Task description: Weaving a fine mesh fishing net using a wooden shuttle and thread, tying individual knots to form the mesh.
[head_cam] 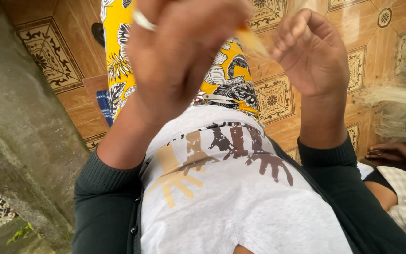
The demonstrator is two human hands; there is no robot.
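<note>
Pinching pale hair strand [254, 42] between both hands: left [179, 51], right [313, 49]; concrete wall [19, 141] close left.

Nothing like that here, no packages, labels, signs or screens anywhere in the shot as far as I can see.

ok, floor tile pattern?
Orange-tan floor tiles with dark ornamental square motifs and borders; head view.
</note>
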